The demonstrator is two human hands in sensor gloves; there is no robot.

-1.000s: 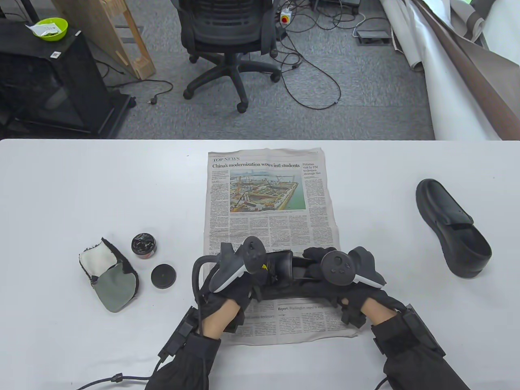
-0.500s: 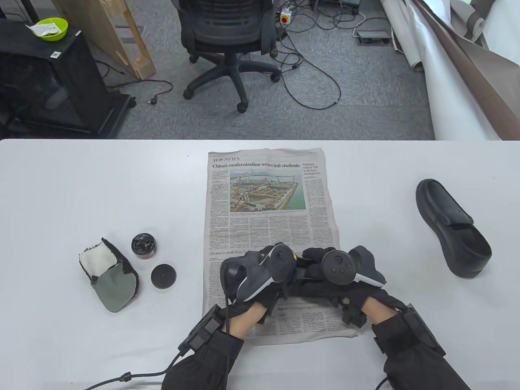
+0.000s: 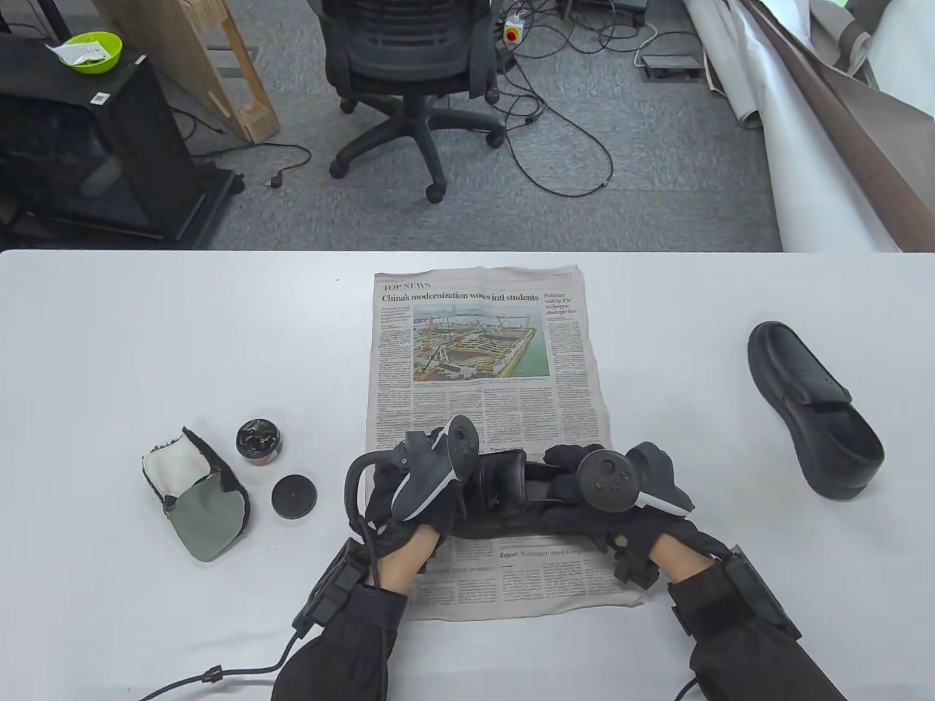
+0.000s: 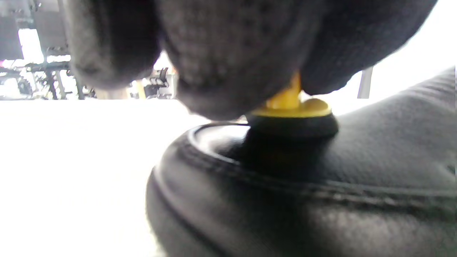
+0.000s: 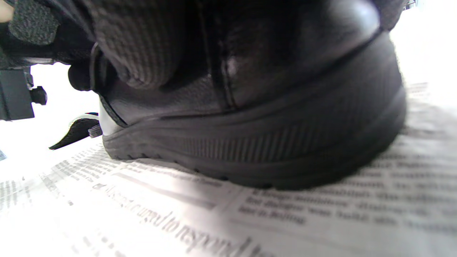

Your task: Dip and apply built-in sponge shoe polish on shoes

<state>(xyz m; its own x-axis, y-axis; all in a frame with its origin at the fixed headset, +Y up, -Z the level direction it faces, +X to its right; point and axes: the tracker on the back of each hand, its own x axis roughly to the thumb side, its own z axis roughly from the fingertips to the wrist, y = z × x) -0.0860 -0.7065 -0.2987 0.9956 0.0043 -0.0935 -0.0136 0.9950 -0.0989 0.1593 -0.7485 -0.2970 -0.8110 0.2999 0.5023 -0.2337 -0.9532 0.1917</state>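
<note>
A black shoe (image 3: 504, 496) lies on the newspaper (image 3: 482, 350) near the table's front. My right hand (image 3: 584, 504) grips its heel end; the right wrist view shows the gloved fingers (image 5: 142, 46) on the shoe's upper (image 5: 285, 107). My left hand (image 3: 409, 504) pinches a yellow-handled sponge applicator (image 4: 291, 117) and presses its black sponge onto the shoe's toe (image 4: 321, 200). The open polish tin (image 3: 258, 441) and its lid (image 3: 294, 496) sit left of the newspaper.
A second black shoe (image 3: 814, 409) lies at the table's right. A grey and white cloth mitt (image 3: 196, 493) lies left of the tin. A cable (image 3: 212, 675) trails from my left wrist over the table's front edge.
My left hand swept right along the shoe with the applicator, then came back left to the toe end. My right hand and the shoe stayed put.
</note>
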